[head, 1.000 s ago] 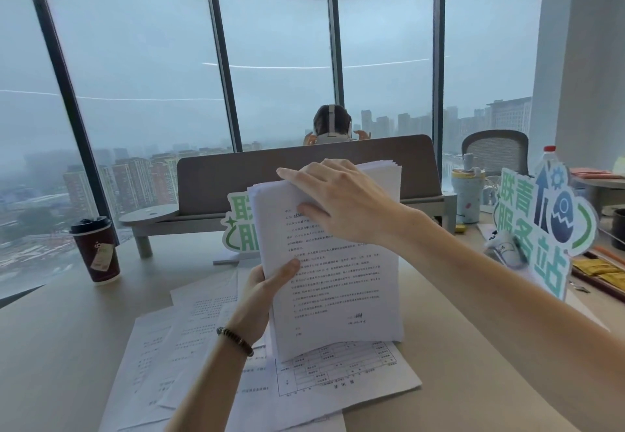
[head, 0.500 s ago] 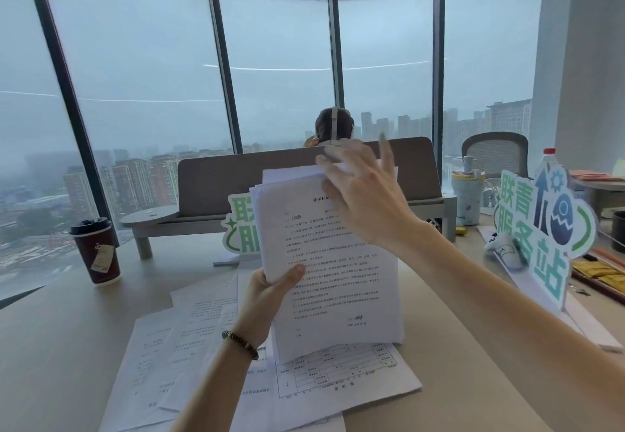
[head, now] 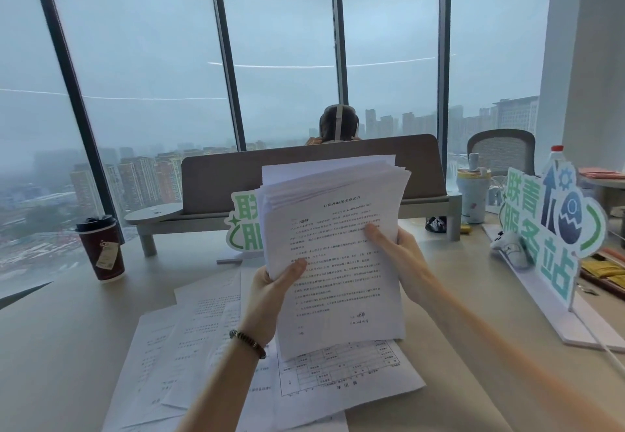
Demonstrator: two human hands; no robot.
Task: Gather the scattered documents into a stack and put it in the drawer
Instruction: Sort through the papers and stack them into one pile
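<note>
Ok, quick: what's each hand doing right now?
Left hand: grips the paper stack at its left edge.
Right hand: grips the same stack at its right edge, thumb on front.

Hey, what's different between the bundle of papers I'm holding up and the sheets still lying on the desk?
The held stack stands nearly upright, gripped by the left hand and right hand; the loose sheets lie flat on the desk, untouched. The held stack is many pages thick, its top edges fanned; the loose sheets spread out, overlapping at angles. Both are white printed pages.
</note>
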